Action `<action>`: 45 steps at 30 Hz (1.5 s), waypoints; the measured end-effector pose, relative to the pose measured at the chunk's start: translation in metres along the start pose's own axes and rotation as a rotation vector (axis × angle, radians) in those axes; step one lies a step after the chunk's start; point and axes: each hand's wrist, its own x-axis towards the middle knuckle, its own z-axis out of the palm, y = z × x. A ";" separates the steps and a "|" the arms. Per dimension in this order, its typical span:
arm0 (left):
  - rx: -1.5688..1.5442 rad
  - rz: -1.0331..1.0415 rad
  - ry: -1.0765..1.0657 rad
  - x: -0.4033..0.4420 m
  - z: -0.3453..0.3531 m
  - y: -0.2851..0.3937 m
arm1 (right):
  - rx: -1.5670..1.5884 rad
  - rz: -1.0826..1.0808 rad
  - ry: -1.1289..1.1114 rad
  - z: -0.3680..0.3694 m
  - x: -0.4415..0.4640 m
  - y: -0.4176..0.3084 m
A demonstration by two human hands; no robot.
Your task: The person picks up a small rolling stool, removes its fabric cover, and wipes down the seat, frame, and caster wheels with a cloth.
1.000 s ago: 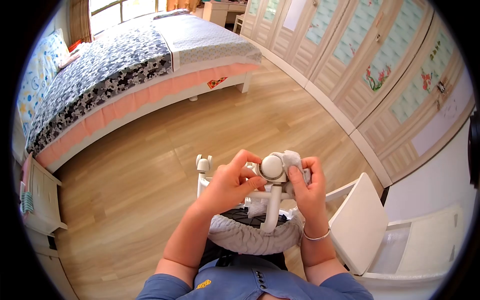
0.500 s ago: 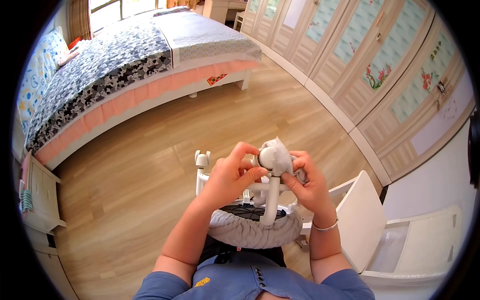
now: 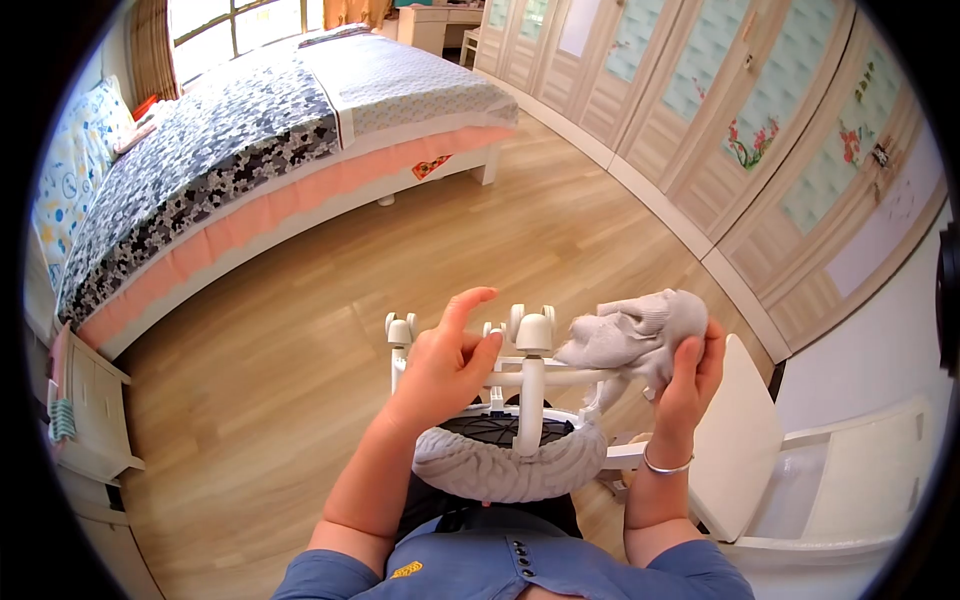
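An upturned white chair (image 3: 530,400) with caster wheels sits in front of me, its seat wrapped in a gathered grey cover (image 3: 510,466). My right hand (image 3: 692,375) grips a crumpled light grey cloth (image 3: 630,335), held out to the right of the nearest caster (image 3: 533,330). That caster is bare, its wheels pointing up. To its left is my left hand (image 3: 452,350), index finger stretched out and thumb apart, with nothing visible between them; its other fingers are partly hidden. Another caster (image 3: 400,330) stands beyond the left wrist.
A bed (image 3: 270,150) with a pink skirt stands at the far left, and a white bedside cabinet (image 3: 100,400) is below it. Wardrobe doors (image 3: 700,110) line the right. Close on my right are a white panel (image 3: 738,440) and a pale framed piece (image 3: 860,475). The floor is wooden (image 3: 260,400).
The cloth, wrapped over the near caster before, has come off and moved right with my right hand. My left hand has let go of the caster and shifted slightly left.
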 end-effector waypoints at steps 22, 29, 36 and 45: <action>0.442 0.379 0.354 -0.001 0.009 -0.028 | -0.265 0.094 -0.532 -0.027 -0.020 0.058; 0.554 0.382 0.304 -0.003 0.015 -0.021 | -0.721 -0.523 -0.635 0.047 -0.017 0.006; 0.513 0.394 0.286 -0.005 0.012 -0.025 | -0.502 -0.305 -0.594 0.028 -0.010 0.020; 0.492 0.409 0.330 0.000 0.011 -0.031 | -0.513 -0.088 -0.574 0.030 -0.013 0.012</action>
